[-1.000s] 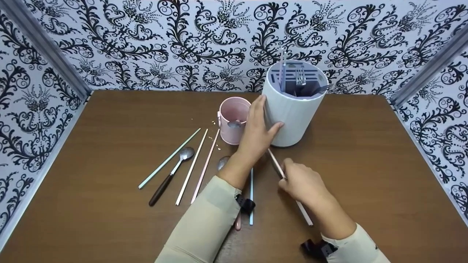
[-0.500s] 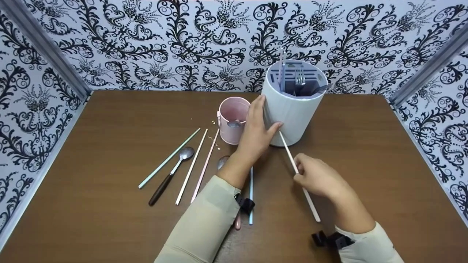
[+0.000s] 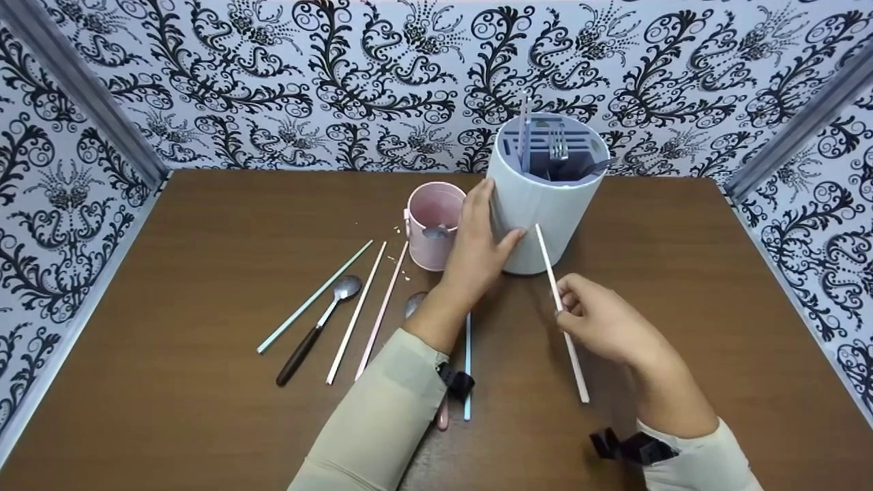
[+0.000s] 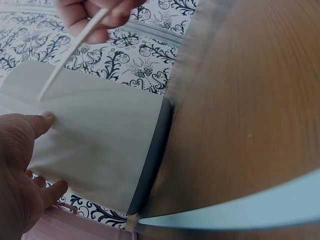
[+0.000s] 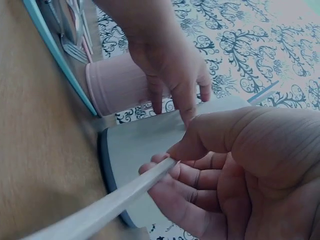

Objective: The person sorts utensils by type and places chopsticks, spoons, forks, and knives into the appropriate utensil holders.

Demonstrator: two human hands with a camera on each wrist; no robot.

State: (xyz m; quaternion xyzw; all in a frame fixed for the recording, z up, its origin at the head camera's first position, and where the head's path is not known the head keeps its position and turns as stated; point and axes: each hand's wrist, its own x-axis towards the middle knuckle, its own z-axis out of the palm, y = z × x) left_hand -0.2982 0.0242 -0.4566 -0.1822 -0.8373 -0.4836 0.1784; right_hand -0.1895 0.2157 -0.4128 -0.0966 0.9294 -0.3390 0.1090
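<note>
Head view: the right hand (image 3: 603,324) is pinching a white chopstick (image 3: 569,341) near its middle between thumb and fingertips, the remaining fingers curling loosely inward. The right forearm is reaching in from the lower right, bending leftward at the wrist. The chopstick is slanting, its far end pointing up toward the front wall of the white holder (image 3: 549,211); whether that tip is touching the wall, I cannot tell. The left forearm is crossing diagonally from the bottom, and the left hand (image 3: 475,252) is spreading wide, its fingers lying straight along the holder's left side and its thumb pressing on the front. The holder is standing upright on the surface (image 3: 668,286), just beside a pink cup (image 3: 426,254). A blue chopstick (image 3: 468,368) is lying partly beneath the left wrist.
</note>
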